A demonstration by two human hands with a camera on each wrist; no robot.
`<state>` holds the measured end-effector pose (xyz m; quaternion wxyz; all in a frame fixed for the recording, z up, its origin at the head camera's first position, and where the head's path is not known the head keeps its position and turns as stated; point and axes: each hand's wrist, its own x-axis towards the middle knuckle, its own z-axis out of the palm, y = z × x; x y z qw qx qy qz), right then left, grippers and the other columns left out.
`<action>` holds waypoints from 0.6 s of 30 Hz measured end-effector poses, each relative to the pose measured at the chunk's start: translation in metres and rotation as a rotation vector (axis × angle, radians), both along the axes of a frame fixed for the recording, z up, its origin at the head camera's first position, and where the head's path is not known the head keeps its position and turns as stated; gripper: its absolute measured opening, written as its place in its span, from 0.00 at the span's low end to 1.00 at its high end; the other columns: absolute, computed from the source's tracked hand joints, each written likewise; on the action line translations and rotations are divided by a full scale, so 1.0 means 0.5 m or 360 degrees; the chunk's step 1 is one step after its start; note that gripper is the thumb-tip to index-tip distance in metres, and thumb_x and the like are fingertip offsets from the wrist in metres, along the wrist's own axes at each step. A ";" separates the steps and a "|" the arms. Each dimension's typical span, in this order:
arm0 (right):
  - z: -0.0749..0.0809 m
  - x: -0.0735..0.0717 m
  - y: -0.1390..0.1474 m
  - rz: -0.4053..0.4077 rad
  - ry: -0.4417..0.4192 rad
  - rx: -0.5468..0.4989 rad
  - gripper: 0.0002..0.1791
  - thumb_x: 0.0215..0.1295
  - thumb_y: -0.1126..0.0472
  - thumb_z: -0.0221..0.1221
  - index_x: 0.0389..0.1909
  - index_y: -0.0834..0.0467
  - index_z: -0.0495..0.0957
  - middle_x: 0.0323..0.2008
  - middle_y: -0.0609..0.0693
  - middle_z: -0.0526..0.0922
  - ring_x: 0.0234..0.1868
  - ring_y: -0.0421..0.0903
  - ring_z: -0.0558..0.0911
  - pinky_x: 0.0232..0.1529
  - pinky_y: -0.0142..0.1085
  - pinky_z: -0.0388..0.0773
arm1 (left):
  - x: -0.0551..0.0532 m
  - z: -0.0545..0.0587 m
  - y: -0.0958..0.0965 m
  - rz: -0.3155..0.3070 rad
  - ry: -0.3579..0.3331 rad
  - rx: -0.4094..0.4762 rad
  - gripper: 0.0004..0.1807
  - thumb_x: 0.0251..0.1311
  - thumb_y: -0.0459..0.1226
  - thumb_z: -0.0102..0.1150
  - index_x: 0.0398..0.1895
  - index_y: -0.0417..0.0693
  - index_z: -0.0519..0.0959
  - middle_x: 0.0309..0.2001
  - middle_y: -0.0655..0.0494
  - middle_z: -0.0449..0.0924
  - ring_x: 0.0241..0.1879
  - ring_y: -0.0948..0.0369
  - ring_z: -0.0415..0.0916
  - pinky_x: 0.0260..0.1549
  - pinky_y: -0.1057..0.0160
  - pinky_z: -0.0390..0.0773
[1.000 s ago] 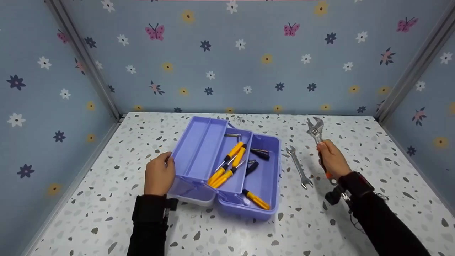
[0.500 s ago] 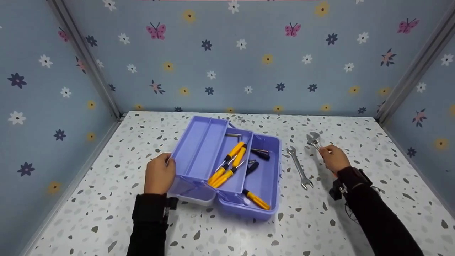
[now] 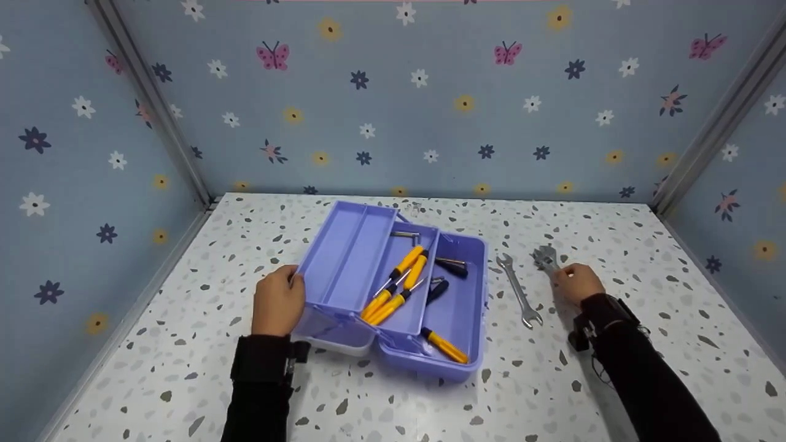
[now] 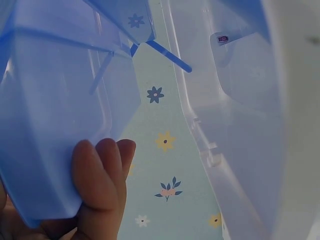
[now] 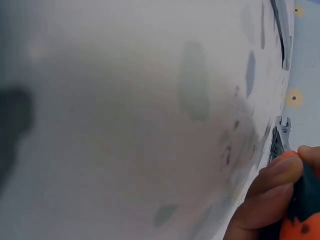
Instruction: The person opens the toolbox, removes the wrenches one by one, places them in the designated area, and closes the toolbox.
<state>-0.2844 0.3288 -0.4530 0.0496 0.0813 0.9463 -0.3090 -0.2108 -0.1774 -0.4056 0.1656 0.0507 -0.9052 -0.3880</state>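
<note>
A purple toolbox [image 3: 479, 301] stands open on the table, its trays fanned out to the left. My left hand [image 3: 276, 302] grips the left edge of the upper tray [image 3: 328, 264]; in the left wrist view the fingers [image 4: 97, 180] curl against the tray's wall. To the right of the box, my right hand [image 3: 579, 283] holds an adjustable wrench [image 3: 546, 258] low at the tabletop, jaw end pointing away. Its orange and black handle [image 5: 309, 226] shows within the fingers in the right wrist view. Between box and right hand lies a silver open-end wrench [image 3: 519, 291].
Several yellow-handled screwdrivers [image 3: 393, 304] lie in the middle tray. The box's bottom holds another yellow-handled tool [image 3: 447, 347] and black-handled tools [image 3: 437, 291]. Flower-patterned walls [image 3: 393, 123] enclose the speckled table [image 3: 393, 408] at the back and sides.
My right hand has lowered the adjustable wrench toward the tabletop, and its head has come nearer to me. The left hand stays on the tray edge.
</note>
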 end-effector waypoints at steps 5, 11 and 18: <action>-0.004 -0.001 0.000 -0.0020 0.0013 -0.0001 0.24 0.73 0.56 0.45 0.52 0.75 0.72 0.37 0.64 0.80 0.33 0.50 0.77 0.32 0.36 0.70 | 0.000 -0.001 0.000 0.0002 -0.0009 0.0009 0.17 0.65 0.31 0.45 0.49 0.29 0.80 0.42 0.34 0.84 0.41 0.42 0.83 0.43 0.45 0.79; -0.002 -0.004 0.004 -0.0007 -0.0030 -0.0064 0.25 0.68 0.57 0.47 0.53 0.76 0.72 0.26 0.54 0.79 0.23 0.44 0.76 0.26 0.34 0.72 | 0.000 -0.002 0.000 -0.0007 -0.0016 0.0021 0.17 0.66 0.31 0.45 0.50 0.29 0.80 0.42 0.33 0.84 0.41 0.42 0.83 0.44 0.45 0.79; 0.007 -0.005 0.013 0.0024 -0.0181 -0.0081 0.25 0.64 0.56 0.49 0.52 0.74 0.69 0.22 0.48 0.75 0.13 0.38 0.70 0.14 0.31 0.71 | -0.002 -0.003 -0.001 -0.0005 0.0013 0.0005 0.17 0.65 0.31 0.46 0.49 0.28 0.80 0.41 0.32 0.84 0.41 0.41 0.82 0.44 0.44 0.79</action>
